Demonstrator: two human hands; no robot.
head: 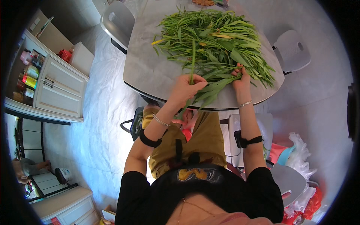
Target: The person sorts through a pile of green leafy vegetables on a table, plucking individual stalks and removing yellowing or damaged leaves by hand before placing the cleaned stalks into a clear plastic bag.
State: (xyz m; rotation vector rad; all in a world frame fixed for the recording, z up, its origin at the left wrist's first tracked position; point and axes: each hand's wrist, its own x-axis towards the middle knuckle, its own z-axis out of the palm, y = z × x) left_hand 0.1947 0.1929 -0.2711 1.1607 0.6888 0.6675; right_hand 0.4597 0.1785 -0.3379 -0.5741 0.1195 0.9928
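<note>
A large heap of leafy green vegetable, apparently water spinach (239,33), spreads over the grey table (149,64). My left hand (187,89) pinches a single green stem (193,57) between thumb and fingers, with its upper part standing above the fist. Leaves hang below that hand, past the table edge; whether they belong to the same stem I cannot tell. At the near side of the heap, my right hand (242,80) grips a small bunch of leafy stems (216,85), whose broad leaves point towards my left hand. A few yellowed leaves (222,36) show in the heap.
Grey chairs stand at the table's left (118,25) and right (292,50). Another chair (289,180), with plastic bags (301,154) by it, is at my right. A black-handled bag (136,123) is beside my leg. Cabinets (62,87) line the left; a person (31,167) appears at far left.
</note>
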